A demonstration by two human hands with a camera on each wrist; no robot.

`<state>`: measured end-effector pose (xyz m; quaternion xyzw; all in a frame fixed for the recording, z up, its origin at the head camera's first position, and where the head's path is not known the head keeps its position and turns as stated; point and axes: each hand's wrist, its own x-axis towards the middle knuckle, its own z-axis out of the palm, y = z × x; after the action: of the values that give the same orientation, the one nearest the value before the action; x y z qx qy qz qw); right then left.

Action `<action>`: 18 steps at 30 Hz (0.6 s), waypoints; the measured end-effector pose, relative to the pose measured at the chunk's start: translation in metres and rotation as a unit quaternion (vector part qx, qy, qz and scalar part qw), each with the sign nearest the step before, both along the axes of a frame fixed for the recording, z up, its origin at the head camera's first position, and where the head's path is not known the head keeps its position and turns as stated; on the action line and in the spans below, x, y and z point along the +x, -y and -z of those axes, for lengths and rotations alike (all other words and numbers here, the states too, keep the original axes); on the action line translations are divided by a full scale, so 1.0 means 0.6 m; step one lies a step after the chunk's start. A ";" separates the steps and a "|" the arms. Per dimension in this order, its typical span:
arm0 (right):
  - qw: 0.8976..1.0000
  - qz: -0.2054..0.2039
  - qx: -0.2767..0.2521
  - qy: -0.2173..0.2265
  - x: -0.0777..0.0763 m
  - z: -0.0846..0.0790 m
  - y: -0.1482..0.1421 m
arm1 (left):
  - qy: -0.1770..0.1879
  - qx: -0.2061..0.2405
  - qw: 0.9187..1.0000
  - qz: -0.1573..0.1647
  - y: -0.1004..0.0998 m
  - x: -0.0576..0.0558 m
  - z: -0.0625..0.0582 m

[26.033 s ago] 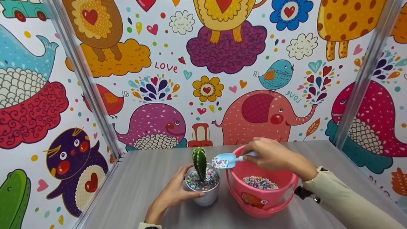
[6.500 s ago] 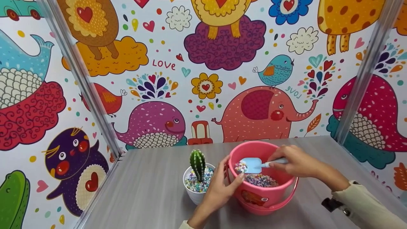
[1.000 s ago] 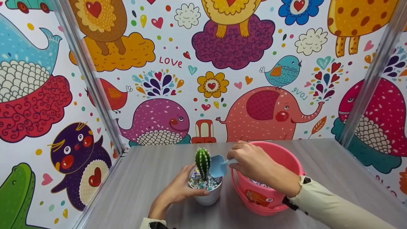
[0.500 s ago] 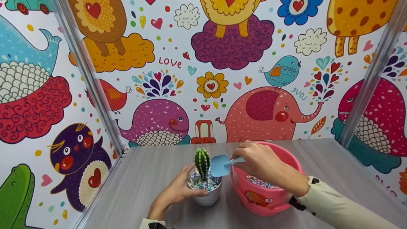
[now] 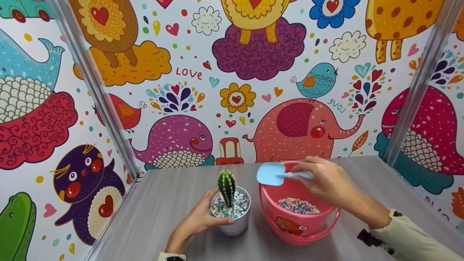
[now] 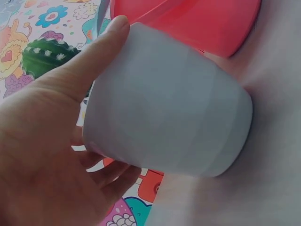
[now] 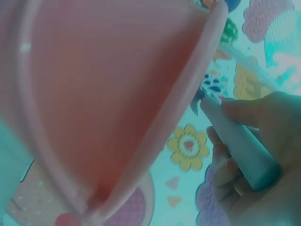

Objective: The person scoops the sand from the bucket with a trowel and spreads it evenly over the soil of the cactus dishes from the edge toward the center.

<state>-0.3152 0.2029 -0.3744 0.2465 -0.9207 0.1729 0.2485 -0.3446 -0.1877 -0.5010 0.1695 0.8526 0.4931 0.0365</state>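
Observation:
My left hand [image 5: 199, 219] grips a white flowerpot [image 5: 233, 226], thumb across the near side and fingers round the left and back. A green cactus [image 5: 227, 186] stands in it, with pastel beads [image 5: 240, 204] around its base up near the rim. Over the left part of the pink bucket [image 5: 272, 208], my right hand [image 5: 326, 181] holds a light blue toy shovel [image 5: 270, 174] by its handle; no beads show on the blade. Multicoloured beads [image 5: 299, 206] lie at the bucket's bottom. The right wrist view shows fingers wrapped round the shovel handle [image 7: 244, 150].
Pot and bucket stand close side by side on a grey wood-grain table [image 5: 163, 203]. Printed cartoon panels [image 5: 195, 40] enclose the back and sides, with metal posts [image 5: 105, 94] at the corners. The bucket's handle [image 5: 331, 226] hangs down at its front.
The shovel was tilted at the pot's right rim beside the cactus; my right hand has lifted it up and right, over the bucket. My left hand stays on the pot.

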 end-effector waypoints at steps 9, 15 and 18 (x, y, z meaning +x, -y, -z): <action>0.998 0.003 -0.033 0.056 -0.008 0.024 -0.047 | 0.004 0.008 1.000 -0.008 0.020 -0.003 0.007; 0.995 -0.032 -0.048 0.078 -0.023 0.043 -0.049 | 0.012 0.006 1.000 -0.020 0.026 -0.005 0.009; 0.995 -0.029 -0.059 0.077 -0.025 0.048 -0.049 | 0.018 0.008 1.000 -0.023 0.027 -0.005 0.012</action>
<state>-0.3305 0.2322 -0.4030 0.2441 -0.9175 0.2528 0.1862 -0.3475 -0.2038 -0.5084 0.1413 0.8517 0.5032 0.0391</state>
